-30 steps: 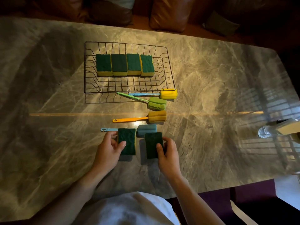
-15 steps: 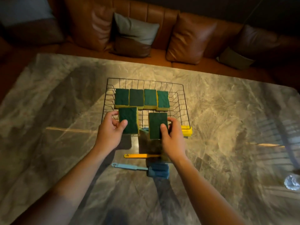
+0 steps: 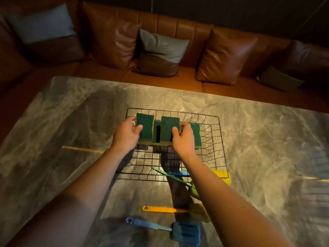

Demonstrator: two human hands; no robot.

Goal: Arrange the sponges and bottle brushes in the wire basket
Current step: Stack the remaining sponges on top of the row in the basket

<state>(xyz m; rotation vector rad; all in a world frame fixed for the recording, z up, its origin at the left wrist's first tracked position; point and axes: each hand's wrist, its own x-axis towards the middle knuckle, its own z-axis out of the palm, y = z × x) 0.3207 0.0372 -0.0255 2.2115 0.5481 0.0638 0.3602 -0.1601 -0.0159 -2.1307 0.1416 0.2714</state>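
Note:
A black wire basket (image 3: 216, 139) sits on the marble table. My left hand (image 3: 125, 135) grips a green-topped yellow sponge (image 3: 146, 127) over the basket's far left part. My right hand (image 3: 183, 138) grips a second green sponge (image 3: 169, 128) just to its right. Both held sponges hover over the row of sponges lying in the basket, of which one (image 3: 196, 134) shows at the right and another (image 3: 157, 130) between the held ones. Bottle brushes lie in front of the basket: yellow-headed (image 3: 222, 175), green (image 3: 170, 177), orange (image 3: 160, 209), blue (image 3: 185, 232).
The marble table (image 3: 267, 157) stretches to both sides of the basket. Beyond its far edge stands a brown leather sofa (image 3: 110, 40) with several cushions. My forearms cross the near part of the table and hide parts of the brushes.
Both hands lifted the two sponges off the table, carried them forward over the brushes, and now hold them above the sponge row at the basket's far side. The camera tilted up.

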